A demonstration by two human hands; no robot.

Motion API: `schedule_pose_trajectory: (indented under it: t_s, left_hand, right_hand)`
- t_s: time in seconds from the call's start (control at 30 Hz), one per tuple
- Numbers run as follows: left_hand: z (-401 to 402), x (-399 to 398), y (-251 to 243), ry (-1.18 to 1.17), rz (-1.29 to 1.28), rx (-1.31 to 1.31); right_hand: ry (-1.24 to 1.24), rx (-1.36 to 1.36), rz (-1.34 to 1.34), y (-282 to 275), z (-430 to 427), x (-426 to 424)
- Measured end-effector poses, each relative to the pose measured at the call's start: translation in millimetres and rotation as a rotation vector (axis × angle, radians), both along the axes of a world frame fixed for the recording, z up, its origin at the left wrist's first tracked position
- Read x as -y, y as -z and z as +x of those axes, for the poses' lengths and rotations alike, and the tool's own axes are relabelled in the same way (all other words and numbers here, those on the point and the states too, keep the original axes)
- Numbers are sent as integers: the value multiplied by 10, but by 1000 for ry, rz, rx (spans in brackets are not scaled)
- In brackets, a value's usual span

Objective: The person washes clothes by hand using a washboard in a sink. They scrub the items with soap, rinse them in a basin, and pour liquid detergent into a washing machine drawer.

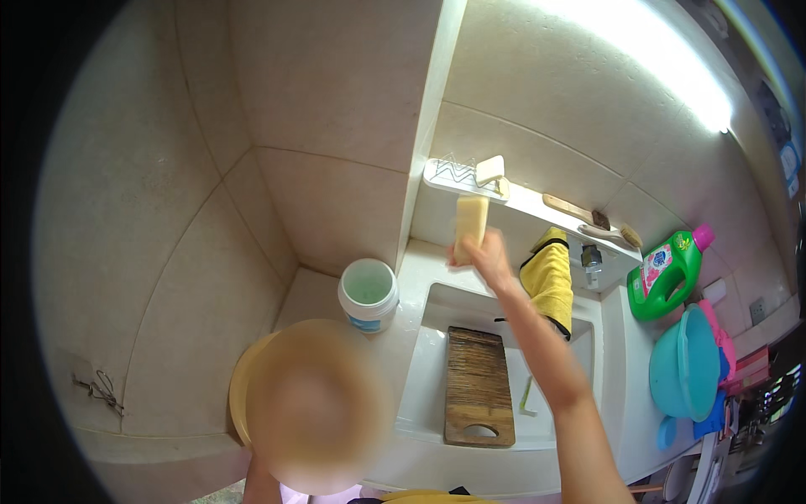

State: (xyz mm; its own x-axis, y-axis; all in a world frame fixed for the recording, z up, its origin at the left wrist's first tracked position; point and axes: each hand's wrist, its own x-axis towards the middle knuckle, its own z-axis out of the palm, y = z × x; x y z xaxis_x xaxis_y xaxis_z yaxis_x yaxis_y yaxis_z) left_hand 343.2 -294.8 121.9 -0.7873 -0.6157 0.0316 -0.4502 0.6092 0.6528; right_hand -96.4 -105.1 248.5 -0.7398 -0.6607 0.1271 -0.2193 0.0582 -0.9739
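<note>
My right hand [488,255] grips a long pale-yellow bar of soap [471,217] above the back of the white sink. The bar's upper end is just below a white soap tray [450,183] on the ledge. A wire rack [454,169] stands on this tray beside a whiter piece of soap [490,170]. In the sink lies a dark wooden washboard [480,384] with a hole at its near end. My left forearm [261,479] rises at lower left towards a yellow round object [242,384], largely covered by a blurred patch. That patch hides my left hand.
A yellow cloth [548,277] hangs at the sink's back by the tap [591,261]. Two brushes [570,208] [611,235] lie on the ledge. A white tub [368,296] stands left; a green detergent bottle [667,277] and turquoise basin [683,365] stand right.
</note>
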Motion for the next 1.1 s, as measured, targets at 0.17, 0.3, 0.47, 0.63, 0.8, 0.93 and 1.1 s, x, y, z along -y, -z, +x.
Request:
schedule_pose_trajectory:
  t_s: [0.17, 0.3, 0.47, 0.63, 0.8, 0.93, 1.1]
  left_hand:
    - [-45, -7, -30, 3, 86, 22]
    - [36, -25, -62, 6, 63, 33]
    - [-95, -75, -341, -107, 299, 311]
    - [-106, -34, -362, -104, 352, 300]
    - [-156, 208, -400, -2, 336, 493]
    - [-134, 73, -64, -98, 133, 405]
    - [-543, -235, -397, -126, 44, 613]
  right_hand:
    - [374, -280, 396, -793, -676, 686]
    - [456, -354, 620, -878, -715, 976]
    - [570, -786, 866, -508, -892, 1013]
    - [615, -868, 842, -751, -675, 954]
    - [631, -1091, 496, -717, -280, 541]
    - [152, -1138, 180, -6, 493, 37]
    - [161, -597, 338, 1066, 1134, -552]
